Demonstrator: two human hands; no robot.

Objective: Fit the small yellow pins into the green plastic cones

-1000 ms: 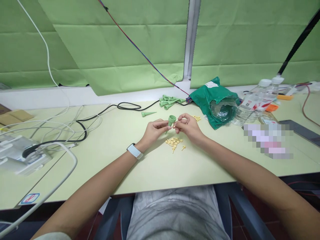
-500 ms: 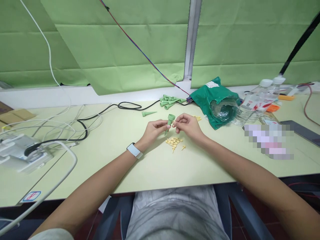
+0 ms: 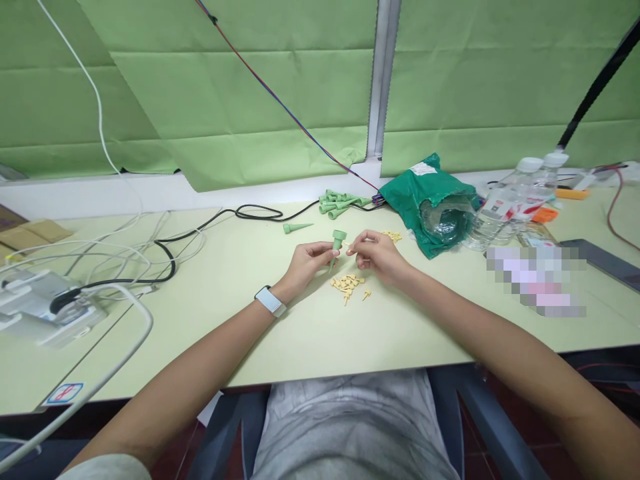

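Near the middle of the frame, the left hand (image 3: 310, 262) pinches a green plastic cone (image 3: 337, 241) point-down while the right hand (image 3: 379, 253) pinches a small yellow peg (image 3: 349, 245) just beside it, above a loose pile of yellow pegs (image 3: 346, 286) on the desk (image 3: 280, 347)

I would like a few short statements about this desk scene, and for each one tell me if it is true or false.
1. The left hand holds a green plastic cone. True.
2. The right hand holds a small yellow piece. True.
3. The watch is on the right wrist. False: it is on the left wrist.
4. A pile of yellow pieces lies on the table near the hands. True.
5. The green bag lies on the floor. False: it lies on the table.
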